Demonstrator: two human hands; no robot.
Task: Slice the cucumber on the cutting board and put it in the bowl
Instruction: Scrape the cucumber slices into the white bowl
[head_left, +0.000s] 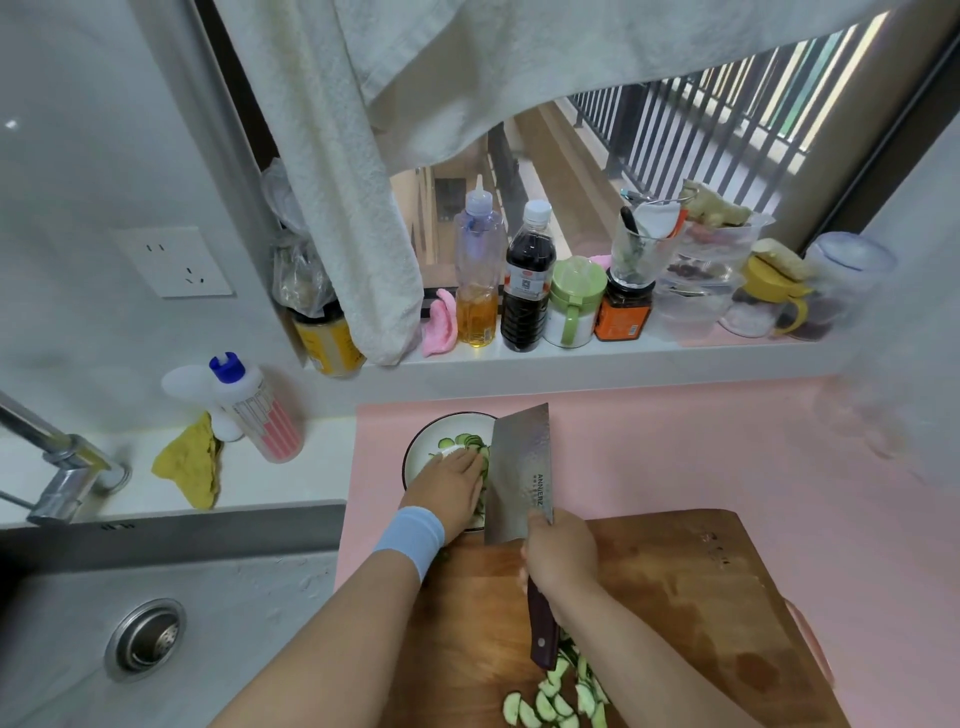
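Steel cleaver (519, 470) points away, blade over bowl (415, 453) rim.

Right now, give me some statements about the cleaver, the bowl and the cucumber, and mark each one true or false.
The right hand grips the cleaver by its handle. True.
The bowl is empty. False: cucumber slices lie in it.
The left hand is at the blade's side, over the bowl. True.
The cutting board holds no cucumber. False: cut pieces lie at its near edge.
The bowl stands in the sink. False: it stands on the pink mat.
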